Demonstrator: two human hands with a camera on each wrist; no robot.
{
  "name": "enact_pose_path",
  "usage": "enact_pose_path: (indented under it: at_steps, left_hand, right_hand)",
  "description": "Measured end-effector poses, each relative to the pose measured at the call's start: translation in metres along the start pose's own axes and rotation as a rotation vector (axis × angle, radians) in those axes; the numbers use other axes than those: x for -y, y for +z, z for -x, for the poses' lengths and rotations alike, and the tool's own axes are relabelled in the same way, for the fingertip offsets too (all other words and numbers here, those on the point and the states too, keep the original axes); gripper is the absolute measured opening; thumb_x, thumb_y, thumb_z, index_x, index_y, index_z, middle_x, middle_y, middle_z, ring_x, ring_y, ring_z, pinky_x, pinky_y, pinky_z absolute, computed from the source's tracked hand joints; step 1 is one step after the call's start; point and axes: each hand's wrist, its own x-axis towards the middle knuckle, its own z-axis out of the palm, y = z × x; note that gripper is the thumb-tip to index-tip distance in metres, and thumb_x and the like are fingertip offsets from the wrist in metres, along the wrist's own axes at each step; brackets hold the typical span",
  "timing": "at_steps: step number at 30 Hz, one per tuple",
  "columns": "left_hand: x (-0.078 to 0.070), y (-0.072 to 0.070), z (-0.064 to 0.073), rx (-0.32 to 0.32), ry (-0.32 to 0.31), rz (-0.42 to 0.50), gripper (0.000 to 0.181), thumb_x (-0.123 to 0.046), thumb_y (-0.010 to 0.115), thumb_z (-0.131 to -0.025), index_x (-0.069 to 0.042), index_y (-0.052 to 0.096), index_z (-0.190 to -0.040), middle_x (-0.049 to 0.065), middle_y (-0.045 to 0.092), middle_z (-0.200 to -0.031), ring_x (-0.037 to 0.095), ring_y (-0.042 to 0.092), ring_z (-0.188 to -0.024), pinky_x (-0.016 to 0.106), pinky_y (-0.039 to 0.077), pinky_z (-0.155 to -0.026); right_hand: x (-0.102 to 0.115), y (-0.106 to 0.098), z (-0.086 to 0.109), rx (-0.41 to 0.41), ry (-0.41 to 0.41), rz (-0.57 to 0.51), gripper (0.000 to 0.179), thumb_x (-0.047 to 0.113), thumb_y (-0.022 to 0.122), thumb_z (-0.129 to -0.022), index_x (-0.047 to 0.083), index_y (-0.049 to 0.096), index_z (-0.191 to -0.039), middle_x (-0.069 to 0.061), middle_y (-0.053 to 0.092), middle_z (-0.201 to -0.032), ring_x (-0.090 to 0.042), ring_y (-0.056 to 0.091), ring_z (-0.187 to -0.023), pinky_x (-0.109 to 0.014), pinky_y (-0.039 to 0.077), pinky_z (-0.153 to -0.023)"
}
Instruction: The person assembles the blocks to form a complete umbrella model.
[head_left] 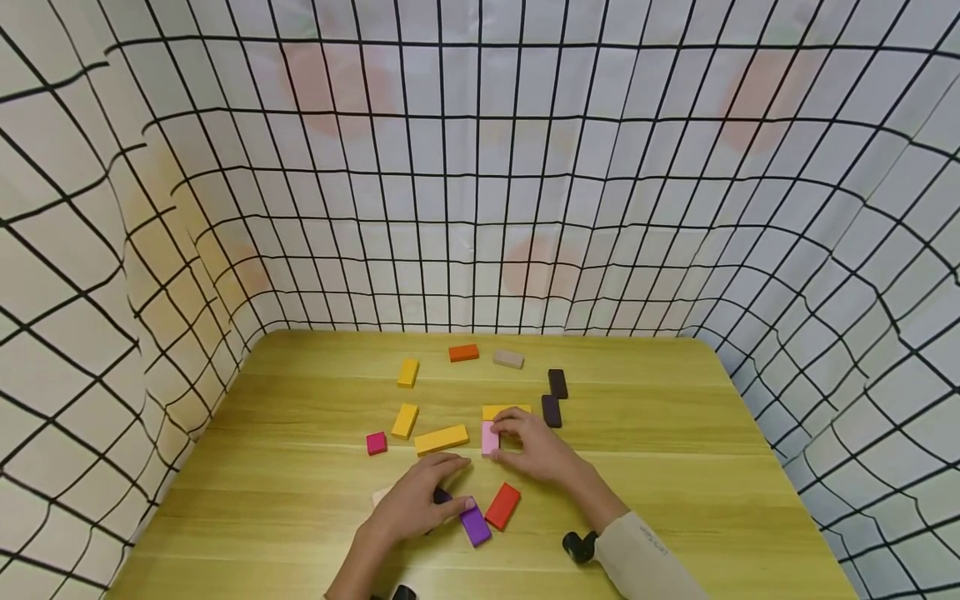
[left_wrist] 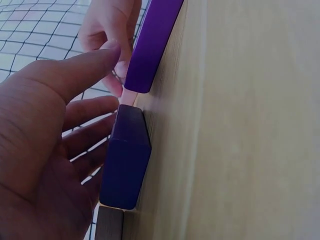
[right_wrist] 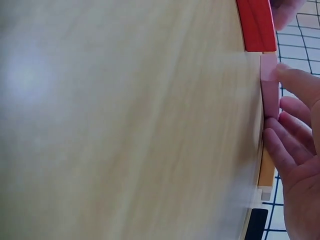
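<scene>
My right hand (head_left: pixel 545 451) pinches a small pink block (head_left: pixel 489 439) lying on the table, thumb at its near end and fingers at the far end. Just beyond the pink block lies a long yellow block (head_left: pixel 495 412), partly covered by that hand. My left hand (head_left: pixel 414 500) is spread loosely above a dark blue block (left_wrist: pixel 125 165), which it mostly hides from the head view. Its thumb reaches over the end of a purple block (head_left: pixel 476 528). A red block (head_left: pixel 502 506) lies between the two hands, with one corner close to the purple one.
Farther left are a long yellow block (head_left: pixel 441 439), two shorter yellow blocks, and a crimson block (head_left: pixel 377 443). An orange block (head_left: pixel 463 353) and a beige block (head_left: pixel 508 359) lie at the back, two dark blocks (head_left: pixel 551 411) to the right. Black-grid white curtains (head_left: pixel 480 208) surround the table (head_left: pixel 675 467).
</scene>
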Motion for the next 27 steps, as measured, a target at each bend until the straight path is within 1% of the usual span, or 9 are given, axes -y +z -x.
enact_pose_path:
  at_steps: [5,8,13,17,21,23,27]
  left_hand:
    - [-0.001,0.001,0.000,0.008,0.003,0.006,0.060,-0.050,0.069,-0.096,-0.017,0.060,-0.146,0.005,0.056,-0.150,0.030,0.051,-0.141,0.053,0.044,-0.115]
    - [-0.002,0.002,0.000,0.006,0.029,0.010,0.060,-0.049,0.069,-0.097,-0.016,0.060,-0.146,0.007,0.057,-0.149,0.030,0.052,-0.140,0.054,0.045,-0.115]
    - [-0.005,0.005,-0.003,0.001,0.073,0.016,0.063,-0.049,0.069,-0.096,-0.016,0.057,-0.148,0.006,0.057,-0.150,0.028,0.053,-0.140,0.052,0.045,-0.115]
    - [-0.008,0.009,-0.005,0.025,0.083,0.029,0.066,-0.053,0.068,-0.096,-0.018,0.055,-0.150,0.003,0.055,-0.152,0.026,0.052,-0.141,0.051,0.045,-0.116]
    - [-0.013,0.012,-0.008,0.055,0.092,0.032,0.065,-0.057,0.066,-0.096,-0.021,0.057,-0.148,0.002,0.054,-0.153,0.026,0.051,-0.142,0.050,0.045,-0.115]
    - [-0.016,0.013,-0.010,0.067,0.097,0.030,0.063,-0.057,0.065,-0.096,-0.022,0.057,-0.148,0.002,0.054,-0.153,0.026,0.051,-0.142,0.050,0.046,-0.115]
    - [-0.020,0.016,-0.014,0.086,0.129,0.016,0.057,-0.052,0.066,-0.098,-0.022,0.059,-0.146,0.002,0.056,-0.151,0.025,0.053,-0.141,0.048,0.047,-0.114]
  right_hand:
    - [0.002,0.000,0.001,-0.001,-0.032,-0.007,0.037,0.029,0.070,-0.100,0.011,0.071,-0.132,-0.003,0.061,-0.138,-0.022,0.059,-0.128,-0.042,0.051,-0.109]
    - [0.002,0.001,0.001,-0.006,-0.037,-0.006,0.036,0.028,0.068,-0.101,0.011,0.071,-0.132,-0.002,0.061,-0.138,-0.020,0.058,-0.129,-0.041,0.051,-0.109]
    - [0.002,0.000,0.001,-0.027,-0.047,-0.028,0.035,0.026,0.070,-0.099,0.010,0.071,-0.131,-0.001,0.063,-0.136,-0.021,0.060,-0.128,-0.041,0.052,-0.109]
    - [0.002,0.000,0.001,-0.036,-0.056,-0.028,0.034,0.023,0.071,-0.099,0.009,0.072,-0.129,-0.003,0.065,-0.135,-0.022,0.061,-0.126,-0.042,0.052,-0.108]
    - [0.002,-0.001,0.002,-0.032,-0.049,-0.027,0.033,0.022,0.071,-0.099,0.008,0.072,-0.129,-0.005,0.065,-0.135,-0.023,0.061,-0.127,-0.044,0.052,-0.109]
    - [0.003,-0.002,0.002,-0.030,-0.040,-0.032,0.033,0.022,0.070,-0.099,0.008,0.072,-0.130,-0.005,0.065,-0.136,-0.024,0.061,-0.128,-0.044,0.051,-0.109]
    - [0.003,-0.003,0.003,-0.030,-0.044,-0.048,0.033,0.021,0.069,-0.100,0.008,0.072,-0.130,-0.006,0.064,-0.137,-0.025,0.060,-0.129,-0.045,0.051,-0.109]
